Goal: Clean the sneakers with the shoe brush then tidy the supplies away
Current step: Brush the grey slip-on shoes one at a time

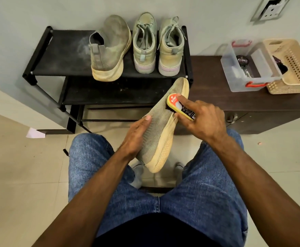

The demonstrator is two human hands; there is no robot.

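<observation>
A grey knit sneaker [160,122] with a yellowed sole is held tilted above my knees, toe pointing away. My left hand [136,136] grips it from the left near the opening. My right hand [201,120] grips a yellow shoe brush [176,106] with a red and black label, its dark bristles pressed on the sneaker's upper near the toe. Its matching grey sneaker [108,49] stands on the black shoe rack [56,56]. Beside it stands a pale green laced pair [158,45].
A dark wooden cabinet [234,97] stands right of the rack. On it are a clear plastic box [243,68] with red handles holding a polish tin [243,60], and a beige perforated basket [293,68]. A wall socket [272,9] is above. Tiled floor lies around my knees.
</observation>
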